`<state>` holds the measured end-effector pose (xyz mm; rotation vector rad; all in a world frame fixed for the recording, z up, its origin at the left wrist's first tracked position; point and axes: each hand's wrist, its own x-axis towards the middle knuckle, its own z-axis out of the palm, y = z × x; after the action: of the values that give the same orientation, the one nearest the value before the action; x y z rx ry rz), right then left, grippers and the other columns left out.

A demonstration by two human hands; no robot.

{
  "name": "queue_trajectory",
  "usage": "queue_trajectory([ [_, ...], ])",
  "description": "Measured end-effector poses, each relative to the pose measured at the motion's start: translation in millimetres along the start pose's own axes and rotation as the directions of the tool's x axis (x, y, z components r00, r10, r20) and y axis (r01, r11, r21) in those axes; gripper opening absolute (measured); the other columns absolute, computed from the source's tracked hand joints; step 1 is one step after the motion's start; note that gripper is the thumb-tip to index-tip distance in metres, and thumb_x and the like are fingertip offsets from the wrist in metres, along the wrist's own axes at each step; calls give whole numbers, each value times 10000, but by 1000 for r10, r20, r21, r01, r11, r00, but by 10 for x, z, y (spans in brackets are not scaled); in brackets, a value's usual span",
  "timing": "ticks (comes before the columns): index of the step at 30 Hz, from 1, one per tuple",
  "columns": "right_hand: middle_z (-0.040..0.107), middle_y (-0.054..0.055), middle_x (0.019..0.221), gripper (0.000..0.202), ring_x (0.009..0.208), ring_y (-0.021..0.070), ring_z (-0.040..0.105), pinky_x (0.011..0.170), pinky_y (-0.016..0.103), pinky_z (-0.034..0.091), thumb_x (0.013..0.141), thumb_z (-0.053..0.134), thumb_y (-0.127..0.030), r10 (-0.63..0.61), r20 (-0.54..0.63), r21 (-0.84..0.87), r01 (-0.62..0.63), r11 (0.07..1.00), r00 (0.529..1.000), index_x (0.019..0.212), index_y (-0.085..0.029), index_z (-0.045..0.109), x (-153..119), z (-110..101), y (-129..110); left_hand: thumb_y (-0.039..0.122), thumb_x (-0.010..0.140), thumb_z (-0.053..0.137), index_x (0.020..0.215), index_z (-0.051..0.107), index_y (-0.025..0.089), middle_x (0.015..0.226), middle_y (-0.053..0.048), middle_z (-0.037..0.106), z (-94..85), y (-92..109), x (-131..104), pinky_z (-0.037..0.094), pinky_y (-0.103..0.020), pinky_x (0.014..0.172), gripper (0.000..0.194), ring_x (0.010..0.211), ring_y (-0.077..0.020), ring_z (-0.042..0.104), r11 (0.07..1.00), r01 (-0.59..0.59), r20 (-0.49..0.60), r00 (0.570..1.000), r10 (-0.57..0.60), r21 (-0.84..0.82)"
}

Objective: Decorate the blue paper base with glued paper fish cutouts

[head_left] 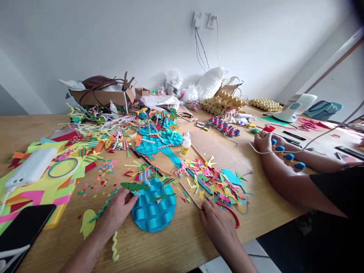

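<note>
My left hand (121,206) is closed in a pinch at the left edge of a round blue woven paper disc (153,214). At its fingertips are a twisted teal paper strip (135,193) and a dark green dotted paper fish (132,186). Another thin green paper piece (163,197) lies across the disc. My right hand (218,223) rests low on the table with its fingers curled. Beside it are red-handled scissors (235,218) and a thin wooden stick (189,193); what the fingers grip is hidden. A yellow paper piece (88,223) lies left of my left forearm.
Paper scraps (224,185) spread beyond my right hand, near a glue bottle (185,144). Coloured sheets, a white power strip (31,168) and a phone (25,231) lie left. At right, another person's hands (264,142) hold a painted egg-carton strip (288,157); a cable (284,152) crosses there.
</note>
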<state>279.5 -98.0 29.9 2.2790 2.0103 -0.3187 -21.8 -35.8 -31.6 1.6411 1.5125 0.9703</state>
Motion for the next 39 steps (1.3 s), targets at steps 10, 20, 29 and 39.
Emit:
queue_trajectory([
  [10,631,37,721,159,720,191,606,600,271,363,846,380,-224,22,-77,240,-3,971,997,736,-200,493,-10,-15,119,407,685,585,799,624,209,764,-28,694,17,-5,4,523,-298,681,232,729,-196,648,1000,10,-30,999,-10,-13],
  [20,596,29,726,229,651,186,569,592,292,396,826,347,-365,34,-154,616,69,784,987,870,-211,511,44,92,275,399,690,575,805,619,210,759,-29,688,3,32,0,524,-304,673,226,730,-202,649,1000,3,-12,1000,-3,-27],
  [29,397,-68,532,356,424,82,347,392,196,248,777,488,-503,20,-26,949,19,316,999,933,-185,515,38,139,224,408,689,569,743,608,214,705,-21,670,-4,-13,11,519,-307,685,205,739,-208,644,1000,13,-12,1000,-13,17],
  [39,581,37,732,231,605,112,485,448,184,337,644,711,-405,76,8,996,-1,-93,997,681,-181,666,94,47,179,469,688,565,732,603,214,732,-31,686,6,-3,13,520,-311,666,261,696,-209,644,1000,12,-8,1000,-12,-25],
])
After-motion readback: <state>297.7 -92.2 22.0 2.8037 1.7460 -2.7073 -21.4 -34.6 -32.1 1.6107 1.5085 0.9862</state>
